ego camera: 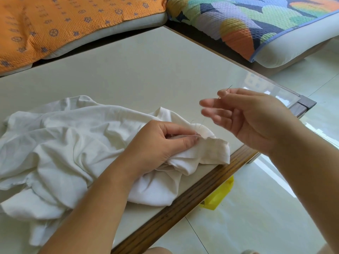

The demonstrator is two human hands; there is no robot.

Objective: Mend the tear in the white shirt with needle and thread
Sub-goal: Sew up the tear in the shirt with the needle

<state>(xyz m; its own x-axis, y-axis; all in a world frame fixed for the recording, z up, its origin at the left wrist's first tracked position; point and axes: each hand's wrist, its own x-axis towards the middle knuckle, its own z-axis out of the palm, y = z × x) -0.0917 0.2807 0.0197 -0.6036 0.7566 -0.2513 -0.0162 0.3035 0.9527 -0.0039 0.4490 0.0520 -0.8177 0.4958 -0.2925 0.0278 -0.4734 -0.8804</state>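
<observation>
White shirt (69, 143) lies crumpled on the table (146, 70), against its near wooden edge. Our left hand (159, 143) pinches a fold of it there, thumb against curled fingers. Over the table's right corner our right hand (256, 121) pinches the needle (225, 92) between thumb and forefinger, other fingers loosely spread; a faint thread (201, 124) rises from the fold. Beyond the table's far edge sits an orange cushion (55, 24).

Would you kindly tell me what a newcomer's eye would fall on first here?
The crumpled white shirt sprawls over the pale table, with the left hand pinching its fabric near the wooden edge. To its right, the raised right hand pinches a thin metal needle.
</observation>
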